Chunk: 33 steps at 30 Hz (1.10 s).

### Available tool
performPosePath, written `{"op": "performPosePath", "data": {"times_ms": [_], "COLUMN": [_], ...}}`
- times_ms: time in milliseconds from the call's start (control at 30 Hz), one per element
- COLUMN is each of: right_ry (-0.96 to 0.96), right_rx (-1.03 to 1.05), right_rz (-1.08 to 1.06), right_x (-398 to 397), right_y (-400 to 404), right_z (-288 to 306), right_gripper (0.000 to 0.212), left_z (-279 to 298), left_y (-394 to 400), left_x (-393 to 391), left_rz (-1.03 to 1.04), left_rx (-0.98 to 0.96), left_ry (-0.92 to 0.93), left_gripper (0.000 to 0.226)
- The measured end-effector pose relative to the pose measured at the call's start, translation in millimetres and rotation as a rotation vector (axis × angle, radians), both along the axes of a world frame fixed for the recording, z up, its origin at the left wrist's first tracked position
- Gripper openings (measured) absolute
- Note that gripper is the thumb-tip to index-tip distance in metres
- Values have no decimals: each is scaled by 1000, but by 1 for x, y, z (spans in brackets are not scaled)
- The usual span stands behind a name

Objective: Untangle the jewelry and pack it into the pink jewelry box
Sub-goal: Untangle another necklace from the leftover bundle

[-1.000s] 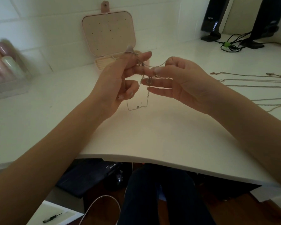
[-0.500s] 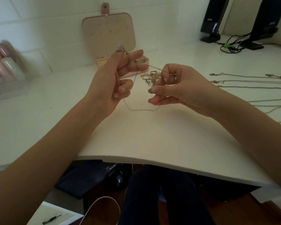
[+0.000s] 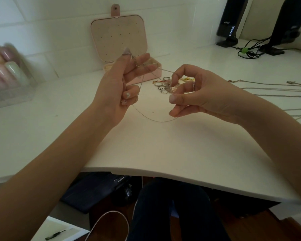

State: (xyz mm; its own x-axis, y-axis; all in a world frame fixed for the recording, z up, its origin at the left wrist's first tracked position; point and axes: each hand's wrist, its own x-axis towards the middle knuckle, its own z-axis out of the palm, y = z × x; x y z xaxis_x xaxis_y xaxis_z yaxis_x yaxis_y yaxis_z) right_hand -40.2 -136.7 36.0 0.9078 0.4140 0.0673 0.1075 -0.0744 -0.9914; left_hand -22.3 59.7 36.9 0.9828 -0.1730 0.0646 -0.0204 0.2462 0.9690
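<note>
A thin silver chain [image 3: 151,118] hangs in a loop between my two hands, above the white desk. My left hand [image 3: 118,86] pinches one end of it between thumb and fingers, just in front of the pink jewelry box [image 3: 119,37]. My right hand [image 3: 195,93] has its fingers curled and pinches the chain's other end. The box stands open at the back, with its lid upright against the wall. A small heap of rings and trinkets [image 3: 163,84] lies on the desk between my hands, partly hidden by my right fingers.
Several long chains [image 3: 268,84] lie stretched out on the desk at the right. Two black speakers [image 3: 231,21] with cables [image 3: 247,51] stand at the back right. A clear case of pastel bottles [image 3: 5,72] sits at the far left. The desk's front edge [image 3: 163,174] curves close to my body.
My hands have drawn apart and the chain between them has lengthened into a wider loop. My left hand has moved a little left, which uncovers the heap of rings.
</note>
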Motion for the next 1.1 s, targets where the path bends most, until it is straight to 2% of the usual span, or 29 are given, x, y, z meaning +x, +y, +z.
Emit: {"op": "performPosePath", "data": {"times_ms": [167,433,800,1100], "right_ry": [-14,40,175,229], "right_rx": [-69,54,294,344], "right_rz": [0,-25,-56,-132], "right_x": [1,2,2,2], "right_y": [-2,-2,-4,-5], "right_z": [0,3,9,11], "right_gripper": [34,3,19,11], "left_z": [-1,0,-3,-2], "left_y": [-1,-2,-1,0], "left_x": [0,-1,1,1], "left_rz": [4,-28,-76,-88], "left_rx": [7,-1,23,1], "left_ry": [3,17,13,21], "left_gripper": [44,44,48,51]}}
